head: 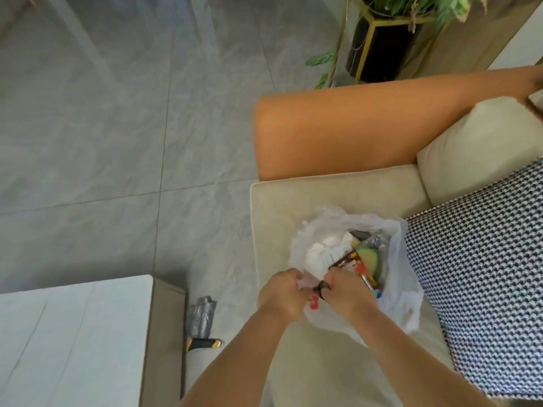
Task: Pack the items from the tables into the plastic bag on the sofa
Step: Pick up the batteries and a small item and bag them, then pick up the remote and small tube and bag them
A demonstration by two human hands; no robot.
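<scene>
A clear plastic bag (399,292) stands open on the beige sofa seat (273,207). Inside it lie white crumpled packaging (320,251), a green round item (368,255) and a brown printed packet (349,261). My left hand (282,295) pinches the bag's near rim. My right hand (348,292) grips the rim beside it, with a small dark object (323,287) between the fingers. A small red piece (313,302) shows through the plastic below my hands.
A white table (73,333) stands at the lower left. On the grey tiled floor beside it lie a grey bag (201,314) and a black-and-yellow tool (205,344). The sofa has an orange armrest (367,124), a cream cushion (476,148) and a houndstooth cushion (482,274). A potted plant (382,39) stands behind.
</scene>
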